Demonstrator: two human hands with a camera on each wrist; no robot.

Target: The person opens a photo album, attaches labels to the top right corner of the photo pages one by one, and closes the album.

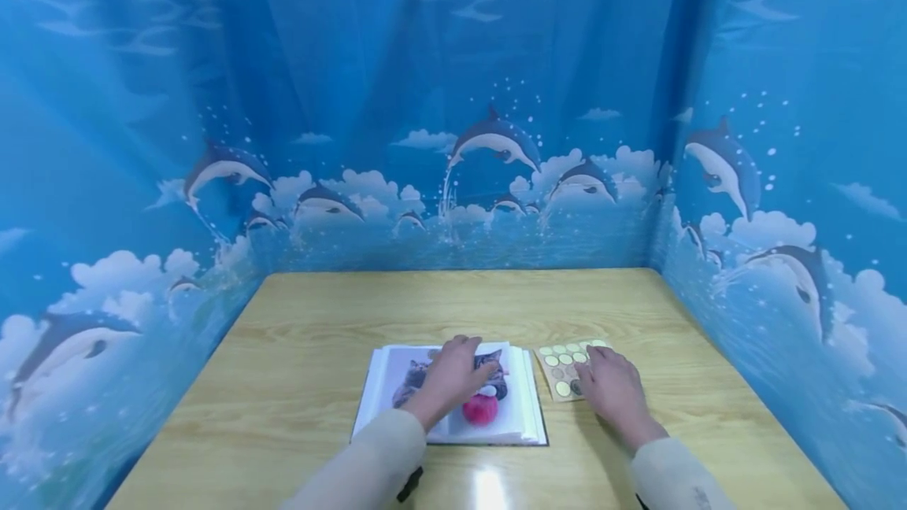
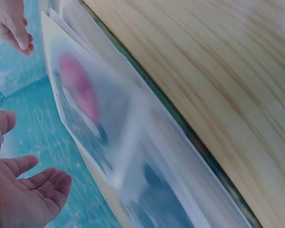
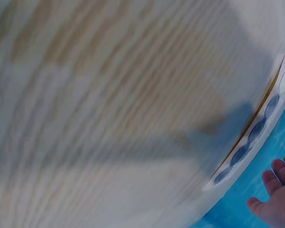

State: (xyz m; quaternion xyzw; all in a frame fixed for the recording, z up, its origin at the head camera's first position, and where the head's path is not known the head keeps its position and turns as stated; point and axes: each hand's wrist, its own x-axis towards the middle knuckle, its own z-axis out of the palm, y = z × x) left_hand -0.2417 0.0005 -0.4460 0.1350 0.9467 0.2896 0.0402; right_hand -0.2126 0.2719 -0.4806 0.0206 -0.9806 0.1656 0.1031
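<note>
An open book lies on the table, its page showing kittens and a pink ball of yarn. Above that page my left hand hovers with relaxed, spread fingers. In the left wrist view the left hand is apart from the page and has nothing in it. A sheet of round, pale yellow stickers lies to the right of the book, with some darker round spots among them. My right hand is over its right part, hiding some of it. The right wrist view shows that hand with loose fingers and nothing held.
The wooden table extends around the book and the sheet. Blue curtains printed with dolphins and clouds stand along the table's back and sides. A small black thing shows beside the left sleeve.
</note>
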